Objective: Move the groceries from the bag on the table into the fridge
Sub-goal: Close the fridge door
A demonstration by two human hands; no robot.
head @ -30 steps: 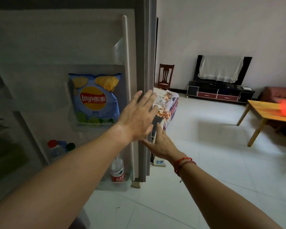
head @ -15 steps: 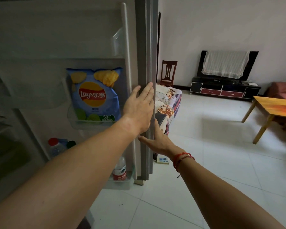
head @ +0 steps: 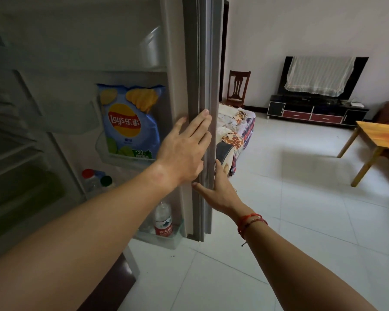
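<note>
The fridge door (head: 202,63) stands open, its grey edge facing me. My left hand (head: 184,151) lies flat with fingers spread against the inner side of that edge. Lower down, my right hand (head: 220,191), with a red cord at the wrist, clasps the same edge, thumb on the seal and fingers round the outer side. A blue Lay's chips bag (head: 128,122) stands in the middle door shelf. A water bottle with a red label (head: 163,221) is in the bottom door shelf. The grocery bag is out of sight.
Fridge shelves (head: 14,153) are dim at the left, with small red- and green-capped bottles (head: 92,178) nearby. Behind the door are a patterned blanket pile (head: 236,131) and a wooden chair (head: 237,88). A TV stand (head: 312,113) and wooden table (head: 377,135) stand across the white tiled floor.
Both hands have come up to the door edge and now touch it; my right hand's fingers have wrapped round its outer side. My view has moved closer to the door.
</note>
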